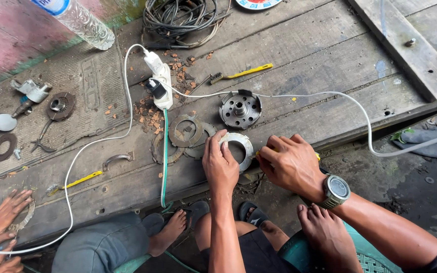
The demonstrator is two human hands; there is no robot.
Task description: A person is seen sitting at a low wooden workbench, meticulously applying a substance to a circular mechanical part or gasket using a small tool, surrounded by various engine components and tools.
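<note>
Weathered wooden planks (299, 45) carry scattered clutch parts, where the left hand (220, 163) grips a metal ring (238, 150) at the plank edge while the right hand (290, 163), clenched on a yellow-handled tool (317, 157), seems to clean it, needing steady strokes.

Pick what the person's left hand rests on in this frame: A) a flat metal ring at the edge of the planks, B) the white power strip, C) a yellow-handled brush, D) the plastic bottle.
A: the left hand lies on the flat metal ring at the plank edge, with the right hand at the ring's other side; the brush, power strip and bottle lie farther up, untouched.
</note>
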